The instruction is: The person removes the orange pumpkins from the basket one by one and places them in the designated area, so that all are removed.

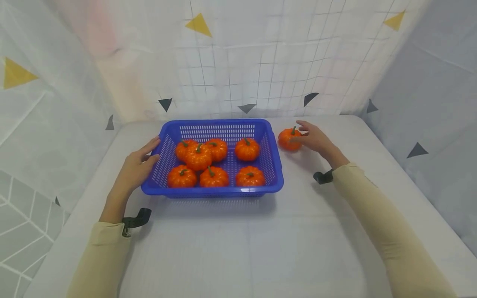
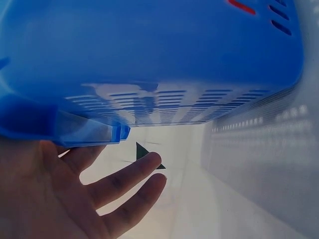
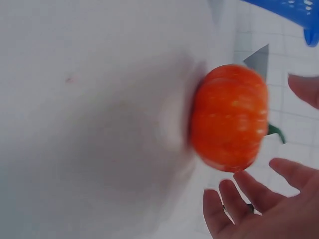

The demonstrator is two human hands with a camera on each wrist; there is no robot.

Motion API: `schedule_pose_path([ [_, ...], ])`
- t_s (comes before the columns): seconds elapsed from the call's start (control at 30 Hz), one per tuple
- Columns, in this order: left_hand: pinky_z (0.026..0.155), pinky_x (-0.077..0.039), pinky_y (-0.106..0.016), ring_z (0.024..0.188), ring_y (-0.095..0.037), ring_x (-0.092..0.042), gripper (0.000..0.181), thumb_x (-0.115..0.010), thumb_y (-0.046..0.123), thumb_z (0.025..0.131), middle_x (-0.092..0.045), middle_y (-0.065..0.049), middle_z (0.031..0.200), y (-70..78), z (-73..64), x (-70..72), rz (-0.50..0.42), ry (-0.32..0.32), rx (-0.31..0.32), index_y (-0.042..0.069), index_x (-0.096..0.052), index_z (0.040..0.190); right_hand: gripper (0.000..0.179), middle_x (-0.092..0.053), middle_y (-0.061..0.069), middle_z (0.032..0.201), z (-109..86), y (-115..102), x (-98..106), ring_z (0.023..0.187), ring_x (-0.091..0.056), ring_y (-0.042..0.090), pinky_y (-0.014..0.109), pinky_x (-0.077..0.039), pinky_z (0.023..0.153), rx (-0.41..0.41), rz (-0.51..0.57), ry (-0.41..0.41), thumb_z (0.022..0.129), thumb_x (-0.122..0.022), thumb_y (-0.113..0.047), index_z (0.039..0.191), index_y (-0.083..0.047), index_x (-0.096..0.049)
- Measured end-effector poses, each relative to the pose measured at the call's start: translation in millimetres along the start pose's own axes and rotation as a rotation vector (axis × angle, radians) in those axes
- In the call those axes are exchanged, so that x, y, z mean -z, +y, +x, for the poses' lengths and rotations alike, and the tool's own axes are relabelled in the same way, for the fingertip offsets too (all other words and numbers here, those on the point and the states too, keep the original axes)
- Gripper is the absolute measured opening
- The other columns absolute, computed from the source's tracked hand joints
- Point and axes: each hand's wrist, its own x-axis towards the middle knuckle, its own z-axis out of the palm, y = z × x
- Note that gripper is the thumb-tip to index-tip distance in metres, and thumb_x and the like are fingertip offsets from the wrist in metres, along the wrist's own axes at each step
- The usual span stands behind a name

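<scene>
A blue plastic basket (image 1: 220, 191) with slotted walls stands on the white table, holding several small orange pumpkins (image 1: 198, 157). My left hand (image 1: 136, 167) rests at the basket's left rim. Its fingers (image 2: 124, 184) are spread loosely beside the outer wall in the left wrist view, while its thumb cannot be made out there. Right of the basket, a single orange pumpkin (image 1: 287, 140) with a green stem sits on the table. My right hand (image 1: 316, 138) is beside it, thumb and fingers spread apart. In the right wrist view the fingertips (image 3: 241, 177) lie close to this pumpkin (image 3: 229, 119); contact is unclear.
The white table (image 1: 208, 248) stretches in front of the basket. White sheeting (image 1: 238, 62) with printed triangles and grid lines hangs behind it and at both sides. A dark strap (image 1: 136, 219) circles the left wrist, and a dark device (image 1: 323, 177) is at the right wrist.
</scene>
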Motion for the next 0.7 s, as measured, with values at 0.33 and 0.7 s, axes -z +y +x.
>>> schedule_pose_path([
  [0.33, 0.108, -0.039, -0.069, 0.138, -0.054, -0.043, 0.053, -0.049, 0.018, 0.109, -0.034, -0.011, 0.166, 0.3, 0.7, 0.0, 0.008, -0.005, 0.014, 0.008, -0.04, 0.16, 0.084, -0.036, 0.02, 0.163, -16.8, -35, 6, 0.143, -0.037, 0.045, 0.067, -0.042, 0.107, 0.034, -0.055, 0.158, 0.096, -0.071, -0.037, 0.166, -0.016, -0.029],
  [0.7, 0.11, -0.037, -0.068, 0.141, -0.051, -0.042, 0.053, -0.049, 0.018, 0.109, -0.033, -0.01, 0.166, -2.2, 0.3, -1.0, 0.006, 0.0, 0.014, 0.007, -0.04, 0.16, 0.077, -0.041, 0.017, 0.16, -33.0, -71, 2, 0.143, -0.04, 0.042, 0.063, -0.045, 0.106, 0.071, -0.09, 0.21, 0.098, -0.068, -0.033, 0.164, -0.015, -0.034],
])
